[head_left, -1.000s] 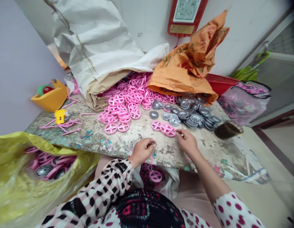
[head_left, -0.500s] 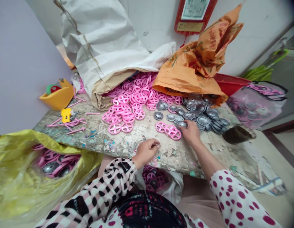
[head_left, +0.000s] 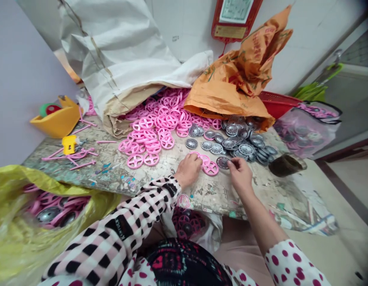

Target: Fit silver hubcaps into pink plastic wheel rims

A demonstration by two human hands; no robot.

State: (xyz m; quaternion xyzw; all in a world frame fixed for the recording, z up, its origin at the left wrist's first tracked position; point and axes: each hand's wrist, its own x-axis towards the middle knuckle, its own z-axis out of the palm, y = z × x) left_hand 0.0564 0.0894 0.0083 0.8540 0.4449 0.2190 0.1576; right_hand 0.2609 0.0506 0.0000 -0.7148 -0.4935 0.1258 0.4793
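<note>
My right hand (head_left: 241, 175) pinches the edge of a dark grey hubcap-like disc (head_left: 222, 162) and holds it tilted just over the table. Beside the disc a few pink spoked wheels (head_left: 210, 168) lie overlapping. My left hand (head_left: 188, 171) is closed at the left end of this row, its fingers curled over a pink wheel (head_left: 195, 153) and hiding most of it. Behind my right hand spreads a heap of grey discs (head_left: 246, 149). Left of my left hand lies a large pile of pink wheels (head_left: 151, 135).
A white sack (head_left: 124, 51) and an orange sack (head_left: 222, 99) open onto the table (head_left: 168, 178). A dark cup (head_left: 286, 165) lies at the right. Pink rods (head_left: 82, 163) and a yellow holder (head_left: 55, 121) are at left. A yellow bag (head_left: 8, 222) of wheels stands at the front left.
My left hand has moved forward and right onto the pink wheels. My right hand has drawn a grey disc from the heap's front edge towards me. The view has shifted slightly right.
</note>
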